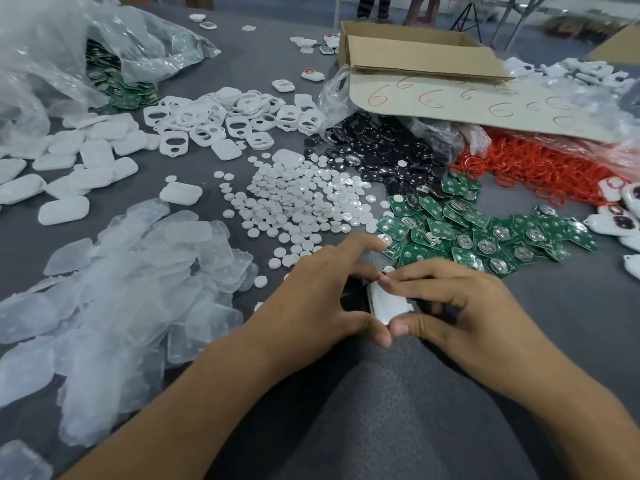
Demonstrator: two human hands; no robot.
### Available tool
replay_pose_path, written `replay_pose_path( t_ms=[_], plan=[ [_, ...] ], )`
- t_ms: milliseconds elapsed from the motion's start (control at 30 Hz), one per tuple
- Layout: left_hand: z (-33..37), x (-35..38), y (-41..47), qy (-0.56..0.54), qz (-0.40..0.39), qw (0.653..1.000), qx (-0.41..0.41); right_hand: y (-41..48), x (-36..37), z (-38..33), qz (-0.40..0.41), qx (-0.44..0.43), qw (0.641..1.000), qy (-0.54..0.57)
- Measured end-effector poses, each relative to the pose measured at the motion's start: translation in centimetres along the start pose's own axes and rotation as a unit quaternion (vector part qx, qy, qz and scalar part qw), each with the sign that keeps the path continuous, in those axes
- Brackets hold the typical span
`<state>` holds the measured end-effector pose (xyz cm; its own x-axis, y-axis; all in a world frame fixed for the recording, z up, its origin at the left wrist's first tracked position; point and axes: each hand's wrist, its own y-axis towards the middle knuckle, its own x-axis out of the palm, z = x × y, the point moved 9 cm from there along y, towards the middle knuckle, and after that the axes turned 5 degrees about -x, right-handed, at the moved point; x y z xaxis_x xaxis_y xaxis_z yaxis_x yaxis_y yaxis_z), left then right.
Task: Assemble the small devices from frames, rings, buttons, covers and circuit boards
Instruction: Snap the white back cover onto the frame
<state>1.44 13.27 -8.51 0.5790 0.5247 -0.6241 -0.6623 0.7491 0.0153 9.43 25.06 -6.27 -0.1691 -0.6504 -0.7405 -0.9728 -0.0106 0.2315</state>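
Note:
Both hands hold one small white device just above the grey table, near its front. My left hand grips it from the left, thumb at its lower corner. My right hand pinches it from the right, index finger on its top edge and thumb beneath. Green circuit boards lie in a heap just beyond the hands. White round buttons spread left of them, white frames farther back, black discs and red rings to the right.
Clear plastic covers pile at the left, white back covers behind them. A plastic bag with more boards sits far left. A cardboard box stands at the back right. Finished devices lie at the right edge.

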Motion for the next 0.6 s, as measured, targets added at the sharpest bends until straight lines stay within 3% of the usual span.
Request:
replay_pose_path(
  t_ms=[367, 600],
  plan=[
    [0.1, -0.2, -0.1, -0.031, 0.0, 1.0, -0.001, 0.4, 0.0, 0.8, -0.003, 0.107, 0.994, 0.003],
    [0.3, -0.3, 0.1, -0.067, -0.013, 0.997, -0.02, 1.9, 0.0, 0.0, -0.061, 0.114, 0.99, -0.056]
  ],
)
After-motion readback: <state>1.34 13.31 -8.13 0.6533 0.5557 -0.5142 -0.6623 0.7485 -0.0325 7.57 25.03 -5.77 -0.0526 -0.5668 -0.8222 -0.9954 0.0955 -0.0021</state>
